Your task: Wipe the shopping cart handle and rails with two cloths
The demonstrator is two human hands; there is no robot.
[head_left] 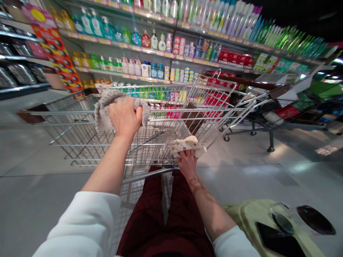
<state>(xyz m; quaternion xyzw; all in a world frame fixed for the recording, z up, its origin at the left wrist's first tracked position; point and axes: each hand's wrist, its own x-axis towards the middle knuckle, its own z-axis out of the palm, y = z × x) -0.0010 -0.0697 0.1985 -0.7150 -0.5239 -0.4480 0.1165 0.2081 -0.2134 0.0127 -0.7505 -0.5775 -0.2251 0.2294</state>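
Observation:
A wire shopping cart (80, 135) stands side-on right in front of me. My left hand (124, 116) is closed around a grey textured cloth (103, 109), pressing it over the cart's upper rim. Lower and to the right, my right hand (187, 162) grips a cream cloth with a spotted pattern (189, 143) against the cart's side, near a lower bar. Parts of both cloths are hidden under the fingers. A brown panel (193, 117) shows inside the cart's right end.
Shelves of pump bottles (95, 23) and boxes run behind the cart. Another loaded cart (270, 125) stands at the right. At lower right, a pale green surface (246, 210) carries a phone (278, 239) and a dark round lid (316, 219). An orange display strip (57, 57) hangs left.

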